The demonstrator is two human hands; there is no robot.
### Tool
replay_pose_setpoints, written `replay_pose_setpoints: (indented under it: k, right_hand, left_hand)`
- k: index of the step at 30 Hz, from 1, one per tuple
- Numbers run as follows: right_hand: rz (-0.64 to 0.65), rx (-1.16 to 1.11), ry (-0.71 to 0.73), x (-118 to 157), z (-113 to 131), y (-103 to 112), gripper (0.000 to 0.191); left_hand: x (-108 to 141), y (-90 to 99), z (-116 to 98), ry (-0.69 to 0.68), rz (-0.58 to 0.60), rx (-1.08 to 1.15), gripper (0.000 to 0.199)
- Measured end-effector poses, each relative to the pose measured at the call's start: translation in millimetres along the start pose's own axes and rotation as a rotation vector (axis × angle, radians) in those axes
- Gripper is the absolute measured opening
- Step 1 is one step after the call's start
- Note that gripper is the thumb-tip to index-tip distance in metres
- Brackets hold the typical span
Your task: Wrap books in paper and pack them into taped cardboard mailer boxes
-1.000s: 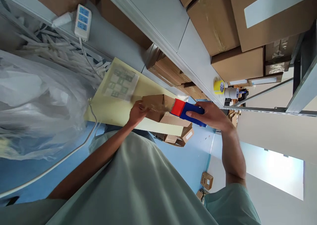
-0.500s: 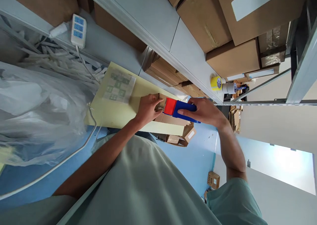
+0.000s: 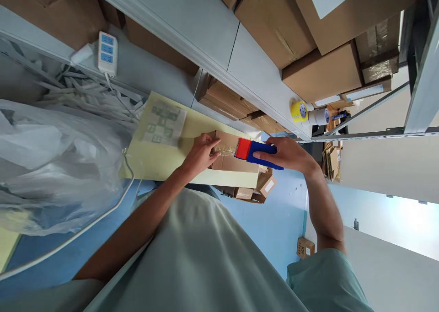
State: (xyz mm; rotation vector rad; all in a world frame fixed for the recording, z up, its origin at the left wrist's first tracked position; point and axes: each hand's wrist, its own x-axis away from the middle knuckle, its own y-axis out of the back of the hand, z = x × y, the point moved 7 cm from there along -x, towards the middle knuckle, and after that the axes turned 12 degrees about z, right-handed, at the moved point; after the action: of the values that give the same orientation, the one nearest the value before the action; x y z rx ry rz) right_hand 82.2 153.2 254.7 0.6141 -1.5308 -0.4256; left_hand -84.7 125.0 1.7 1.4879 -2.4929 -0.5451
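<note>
A brown cardboard box (image 3: 231,164) lies on the pale yellow board (image 3: 137,158) in front of me. My left hand (image 3: 200,155) holds the left end of the box, thumb and fingertips at the start of a clear tape strip (image 3: 224,151). From there the strip runs along the top of the box to a red and blue tape dispenser (image 3: 258,153). My right hand (image 3: 287,155) is wrapped round the dispenser's blue part, with its red head above the box. Some fingers of both hands are hidden.
Cardboard boxes (image 3: 274,24) fill the shelf, where yellow tape rolls (image 3: 299,111) stand near the edge. A power strip (image 3: 107,54) sits at upper left. Clear plastic sheeting (image 3: 61,161) and a white cable (image 3: 103,213) lie to the left. An open carton (image 3: 262,188) is below the board.
The tape dispenser in my right hand has moved right, away from my left hand, and more tape shows along the box. My left hand stays at the box's left end.
</note>
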Motion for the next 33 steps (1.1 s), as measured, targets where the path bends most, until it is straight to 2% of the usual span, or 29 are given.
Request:
replay_pose_setpoints:
  k: [5, 11, 14, 18, 22, 24, 27, 31, 33]
  right_hand:
    - [0.088, -0.024, -0.010, -10, -38, -25, 0.067]
    - [0.185, -0.131, -0.029, -37, -75, -65, 0.067]
    - [0.198, -0.155, -0.004, -54, -85, -80, 0.067]
    - [0.166, -0.054, 0.062, -78, -91, -92, 0.070]
    - [0.146, 0.015, 0.080, -98, -96, -103, 0.077]
    - [0.137, 0.018, 0.095, -103, -97, -107, 0.079]
    - [0.104, 0.001, 0.121, -104, -97, -109, 0.078]
    - [0.079, -0.022, 0.169, -99, -93, -107, 0.073]
    - [0.073, -0.029, 0.193, -96, -92, -107, 0.070]
  left_hand:
    - [3, -1.1, 3, -0.006, 0.051, 0.014, 0.057]
    - [5, -4.4, 14, -0.008, 0.089, -0.024, 0.065]
    - [6, -3.7, 17, 0.010, 0.084, -0.058, 0.066]
    - [10, -0.5, 14, 0.062, 0.091, -0.072, 0.066]
    - [17, -2.5, 10, 0.147, 0.063, 0.003, 0.067]
    - [22, -6.5, 11, 0.238, 0.001, 0.070, 0.072]
    - [29, -14.8, 10, 0.412, -0.167, 0.150, 0.071]
    - [34, -28.2, -5, 0.585, -0.411, 0.064, 0.032]
    - [33, -32.9, -14, 0.638, -0.533, -0.048, 0.029]
